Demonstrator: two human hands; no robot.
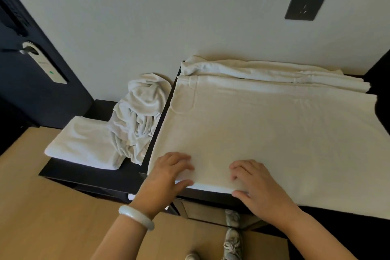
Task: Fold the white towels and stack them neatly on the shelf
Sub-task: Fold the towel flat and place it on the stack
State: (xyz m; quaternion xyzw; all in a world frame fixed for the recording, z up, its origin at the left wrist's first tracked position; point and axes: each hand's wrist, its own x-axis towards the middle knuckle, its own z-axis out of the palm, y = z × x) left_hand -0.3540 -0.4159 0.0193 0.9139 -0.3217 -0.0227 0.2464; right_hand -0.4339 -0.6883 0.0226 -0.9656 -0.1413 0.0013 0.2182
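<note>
a big towel is spread flat over the dark surface, its near edge laid along the surface's front lip. that edge is pinched by the left hand and the right hand, each grip closed on the cloth with fingers curled on top and thumb tucked at the hem. the 2 hands are set near each other, probably so the edge can be lifted evenly and carried toward 12 o'clock for a fold. at 12 o'clock a bunched towel is pressed against the wall, so room there is limited. at 10 o'clock, on the lower shelf, 1 folded towel is laid flat, touched by a crumpled towel. open cloth is left toward 2 o'clock.
</note>
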